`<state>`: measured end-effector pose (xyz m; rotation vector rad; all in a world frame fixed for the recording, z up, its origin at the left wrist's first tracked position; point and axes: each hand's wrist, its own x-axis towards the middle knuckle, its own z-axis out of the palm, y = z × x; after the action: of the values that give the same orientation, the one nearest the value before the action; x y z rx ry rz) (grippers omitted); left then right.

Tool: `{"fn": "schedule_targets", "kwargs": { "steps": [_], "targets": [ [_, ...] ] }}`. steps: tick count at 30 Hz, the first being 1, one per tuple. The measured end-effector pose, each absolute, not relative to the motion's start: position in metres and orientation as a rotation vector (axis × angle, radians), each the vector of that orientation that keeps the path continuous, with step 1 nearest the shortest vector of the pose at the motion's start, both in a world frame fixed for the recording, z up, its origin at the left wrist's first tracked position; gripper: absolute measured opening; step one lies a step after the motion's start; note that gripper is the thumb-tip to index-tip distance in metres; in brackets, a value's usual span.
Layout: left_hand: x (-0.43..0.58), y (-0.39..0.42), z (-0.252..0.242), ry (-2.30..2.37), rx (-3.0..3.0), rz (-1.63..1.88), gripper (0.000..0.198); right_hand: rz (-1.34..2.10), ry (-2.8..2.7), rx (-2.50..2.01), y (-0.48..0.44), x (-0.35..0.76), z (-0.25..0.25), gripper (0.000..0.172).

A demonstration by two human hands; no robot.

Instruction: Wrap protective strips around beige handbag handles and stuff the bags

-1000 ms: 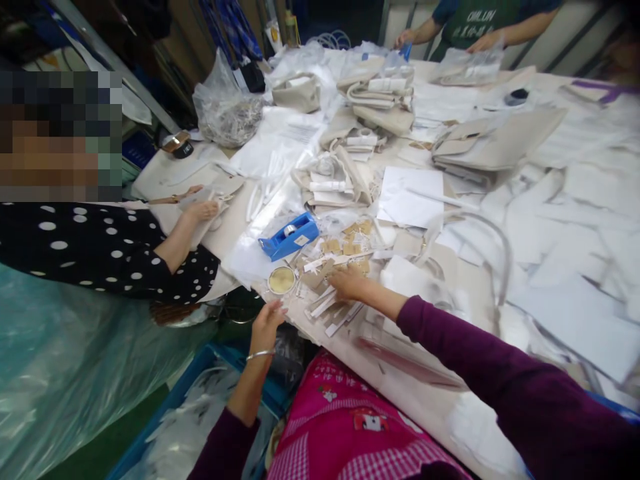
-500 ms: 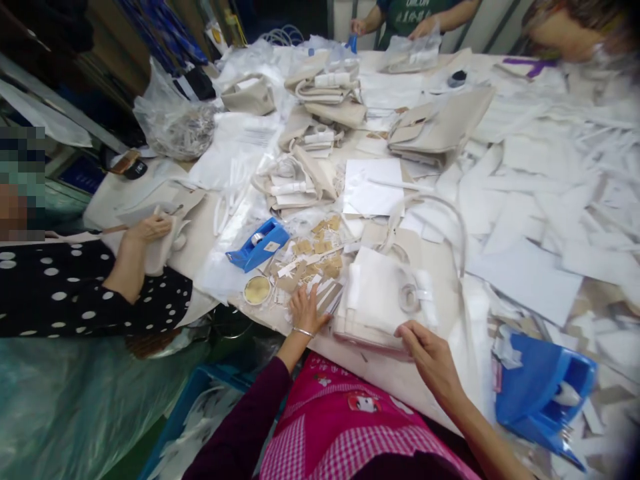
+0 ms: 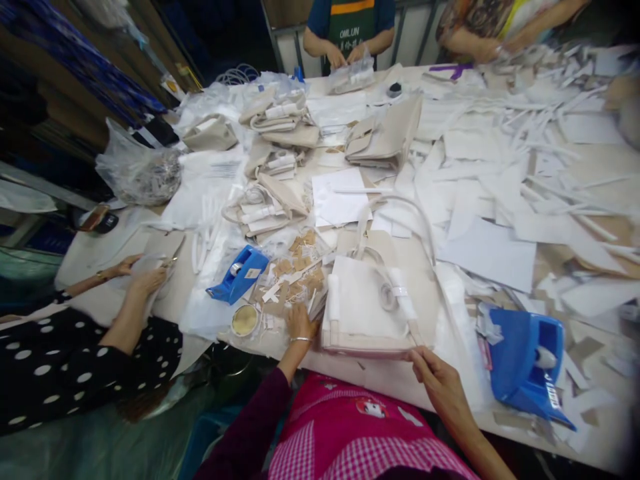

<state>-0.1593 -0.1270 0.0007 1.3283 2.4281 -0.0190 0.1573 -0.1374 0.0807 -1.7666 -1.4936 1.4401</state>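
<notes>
A cream handbag lies flat in front of me, with white wrapping on its strap and a white sheet over its front. Its long handle loops out behind it. My right hand pinches the bag's lower right corner. Left of the bag, my left hand is in a small stack of grey and white card strips, its fingers drawn together. What lies under those fingertips is hidden. Brown paper tags with white strings are heaped just beyond that hand.
A blue tape dispenser and a round tin stand to the left; a larger blue dispenser is at right. Folded bags and white paper scraps cover the table. Co-workers' hands work at left and across the table.
The camera view has shifted. My left hand's fingers, spread over the card strips before, are now closer together. My right hand stays at the bag's lower right corner, which looks slightly lifted.
</notes>
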Motion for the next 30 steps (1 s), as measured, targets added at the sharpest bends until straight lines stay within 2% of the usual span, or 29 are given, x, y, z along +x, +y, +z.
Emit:
{"fn": "schedule_targets", "kwargs": {
  "steps": [5,10,14,16,19,25,30],
  "targets": [
    [-0.169,-0.126,0.003,2.329,1.256,0.02,0.039,1.417,-1.452,-1.803,-0.144,0.159,0.079,0.039],
    [-0.21,-0.13,0.016,2.299,1.144,0.345,0.058,1.41,-1.422,-1.829,-0.147,0.161,0.077,0.04],
    [-0.251,-0.142,0.024,2.492,1.375,0.565,0.063,1.406,-1.389,-1.853,-0.148,0.162,0.075,0.04],
    [-0.26,-0.15,0.026,2.516,1.515,0.621,0.058,1.388,-1.404,-1.87,-0.15,0.165,0.072,0.04],
    [-0.249,-0.162,0.027,2.418,1.646,0.588,0.042,1.299,-1.473,-1.918,-0.156,0.17,0.066,0.042],
    [-0.184,-0.167,0.025,2.211,1.792,0.261,0.039,1.28,-1.489,-1.976,-0.175,0.17,0.054,0.044],
    [-0.155,-0.141,0.017,2.198,1.586,0.014,0.022,1.313,-1.431,-2.006,-0.19,0.16,0.053,0.047]
  ]
}}
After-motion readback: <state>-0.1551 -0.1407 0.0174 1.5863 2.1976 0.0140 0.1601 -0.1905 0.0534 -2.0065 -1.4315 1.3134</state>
